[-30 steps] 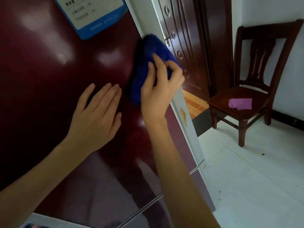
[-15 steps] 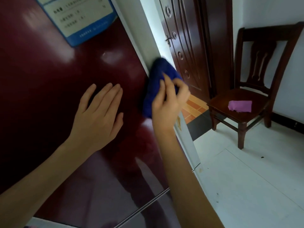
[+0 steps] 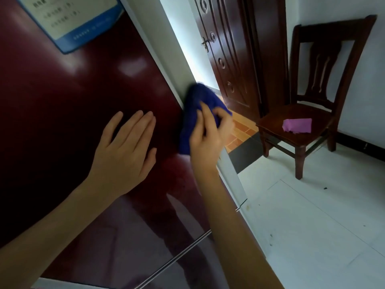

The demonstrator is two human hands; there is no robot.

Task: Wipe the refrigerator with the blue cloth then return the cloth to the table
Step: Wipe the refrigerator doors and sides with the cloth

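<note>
A person's right hand [image 3: 209, 134] bunches the blue cloth [image 3: 192, 113] against the refrigerator [image 3: 73, 101] door's edge; the left hand [image 3: 127, 151] lies flat beside it. Soft, light fabric likely handles best gathered whole.

We are laying our left hand [image 3: 125, 155] flat on the refrigerator [image 3: 62, 101] front, below the label [image 3: 79, 21], and holding the cloth [image 3: 193, 109] in our right hand [image 3: 208, 140] at its right edge just beside, while behind, right of the room door [image 3: 229, 59], a chair [image 3: 333, 49] is carrying a folded piece [image 3: 298, 125] on its seat.
</note>
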